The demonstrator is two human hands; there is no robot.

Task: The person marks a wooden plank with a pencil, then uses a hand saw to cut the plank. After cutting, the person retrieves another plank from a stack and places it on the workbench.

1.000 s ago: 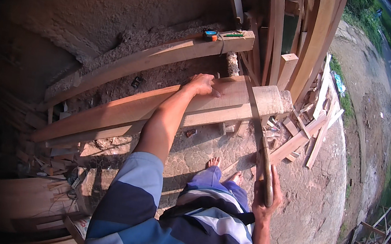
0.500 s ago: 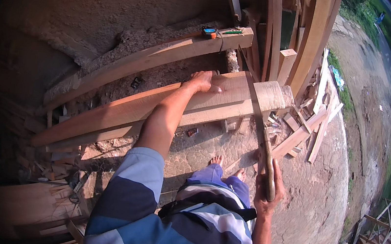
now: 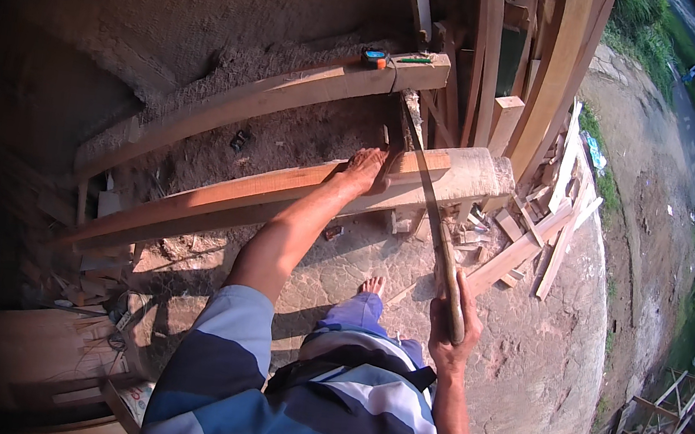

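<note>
My left hand (image 3: 365, 169) is closed around a long wooden board (image 3: 258, 194) near its right end. The board stands on its narrow edge along a thick pale beam (image 3: 477, 178). My right hand (image 3: 456, 326) grips the wooden handle of a handsaw (image 3: 433, 195). Its long dark blade points away from me and crosses above the board's right end, just right of my left hand. Whether the teeth touch the wood, I cannot tell.
Behind lies another beam (image 3: 293, 97) carrying a blue-and-orange tape measure (image 3: 374, 59) and a green pencil (image 3: 415, 60). Tall planks (image 3: 551, 68) lean at the far right. Wood offcuts (image 3: 528, 245) litter the concrete floor (image 3: 521, 363); my bare foot (image 3: 372, 284) is below the beam.
The board has tipped from its broad face onto its narrow edge, my left hand turning with it. My right hand and the saw have shifted left and slightly nearer.
</note>
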